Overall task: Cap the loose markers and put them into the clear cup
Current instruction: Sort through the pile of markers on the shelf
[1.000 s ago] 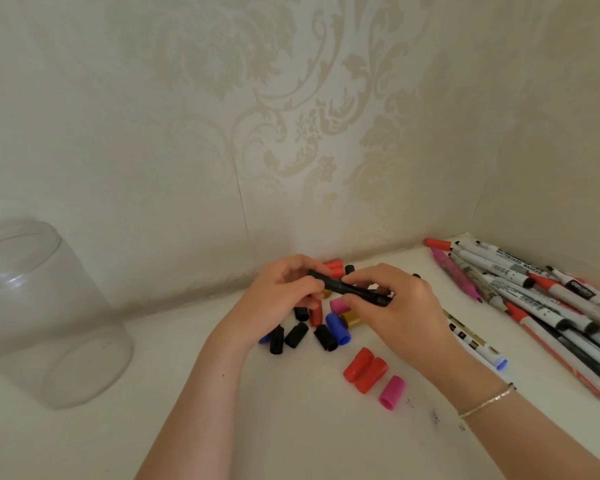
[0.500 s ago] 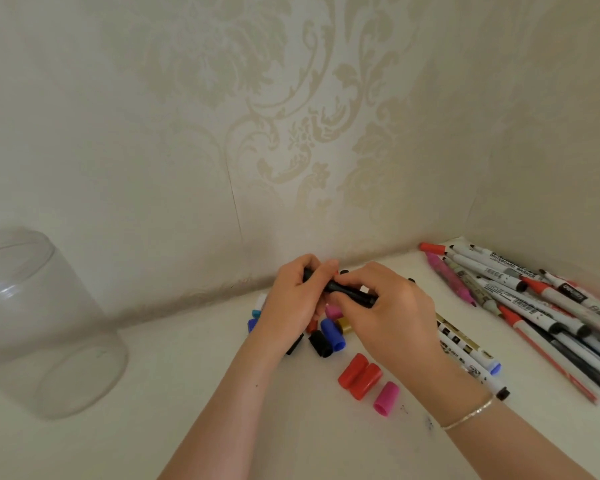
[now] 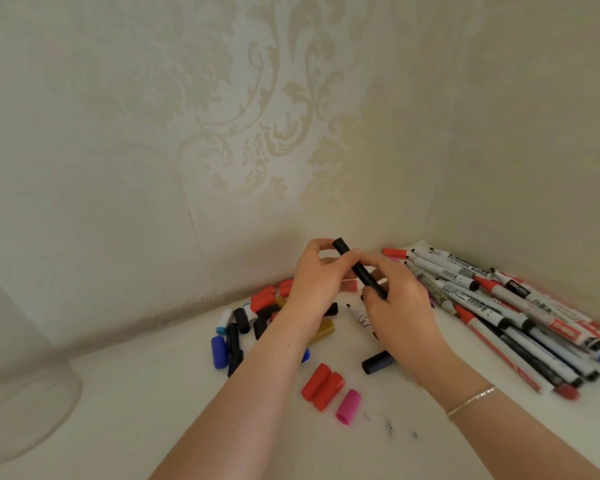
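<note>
Both hands hold a black marker [image 3: 357,268] above the table, tilted with its capped end up and to the left. My left hand [image 3: 321,282] pinches the marker near its upper end. My right hand [image 3: 399,303] grips its lower end, which the fingers hide. The clear cup [image 3: 25,393] lies at the far left edge, only partly in view. Loose caps [image 3: 323,386] in red, pink, blue and black lie scattered below and left of my hands. A pile of white markers [image 3: 499,306] fills the right corner.
The white table [image 3: 153,410] ends at a patterned wall behind and a side wall on the right. A white marker [image 3: 361,318] lies under my right hand. A dark cap [image 3: 378,362] lies beside my right wrist. Small ink specks mark the table near the pink cap.
The black marker has tilted from nearly level to steeply upright, its upper end now raised above my left hand. Both hands lifted slightly. The view shifted right, pushing the cup toward the left edge.
</note>
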A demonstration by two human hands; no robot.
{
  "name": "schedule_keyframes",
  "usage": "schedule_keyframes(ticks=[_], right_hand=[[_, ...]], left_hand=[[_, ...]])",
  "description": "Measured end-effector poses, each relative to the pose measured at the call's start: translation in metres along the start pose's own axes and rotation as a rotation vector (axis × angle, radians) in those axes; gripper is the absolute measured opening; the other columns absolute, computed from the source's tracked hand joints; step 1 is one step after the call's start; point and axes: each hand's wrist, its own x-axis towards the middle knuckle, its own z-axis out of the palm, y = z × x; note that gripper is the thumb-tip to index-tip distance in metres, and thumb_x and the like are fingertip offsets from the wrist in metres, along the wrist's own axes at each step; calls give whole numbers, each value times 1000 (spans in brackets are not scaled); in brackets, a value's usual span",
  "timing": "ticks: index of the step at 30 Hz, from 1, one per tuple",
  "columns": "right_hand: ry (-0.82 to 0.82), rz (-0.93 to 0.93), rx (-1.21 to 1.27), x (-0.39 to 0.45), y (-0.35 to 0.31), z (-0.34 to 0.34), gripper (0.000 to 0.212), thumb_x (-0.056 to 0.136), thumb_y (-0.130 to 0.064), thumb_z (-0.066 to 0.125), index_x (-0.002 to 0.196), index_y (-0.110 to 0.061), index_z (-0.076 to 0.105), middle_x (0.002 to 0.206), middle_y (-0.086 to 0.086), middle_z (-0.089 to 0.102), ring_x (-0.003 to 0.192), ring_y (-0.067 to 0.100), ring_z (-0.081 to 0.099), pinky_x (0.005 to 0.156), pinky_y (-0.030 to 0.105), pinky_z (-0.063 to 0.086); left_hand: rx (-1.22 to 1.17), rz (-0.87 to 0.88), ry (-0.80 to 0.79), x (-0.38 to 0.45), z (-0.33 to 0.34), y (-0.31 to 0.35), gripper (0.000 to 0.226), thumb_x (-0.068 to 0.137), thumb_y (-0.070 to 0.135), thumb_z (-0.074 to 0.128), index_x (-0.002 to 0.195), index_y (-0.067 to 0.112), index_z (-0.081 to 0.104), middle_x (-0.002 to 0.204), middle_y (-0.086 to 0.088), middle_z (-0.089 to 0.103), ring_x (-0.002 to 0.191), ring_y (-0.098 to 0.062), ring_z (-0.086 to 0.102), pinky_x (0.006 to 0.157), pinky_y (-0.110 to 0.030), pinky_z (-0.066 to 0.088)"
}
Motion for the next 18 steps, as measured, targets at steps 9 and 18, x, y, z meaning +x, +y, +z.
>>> schedule_keyframes(ticks=[9, 18], right_hand=[[-22, 269, -200, 7, 47, -68, 40, 89, -9, 52, 128, -19, 48, 118, 3, 51, 99, 17, 52, 74, 28, 43], [-88, 283, -389, 12, 68, -79, 35, 91, -9, 51, 125, -16, 55, 121, 3, 53, 106, 18, 52, 85, 28, 44]], left_hand=[[513, 84, -47, 47, 51, -21, 27, 86, 29, 68, 104, 16, 52, 78, -2, 68, 69, -13, 68, 65, -29, 53], [933, 91, -95, 67, 61, -22, 31, 86, 37, 67, 77, 9, 59, 79, -15, 69, 70, -28, 65, 69, -41, 52]])
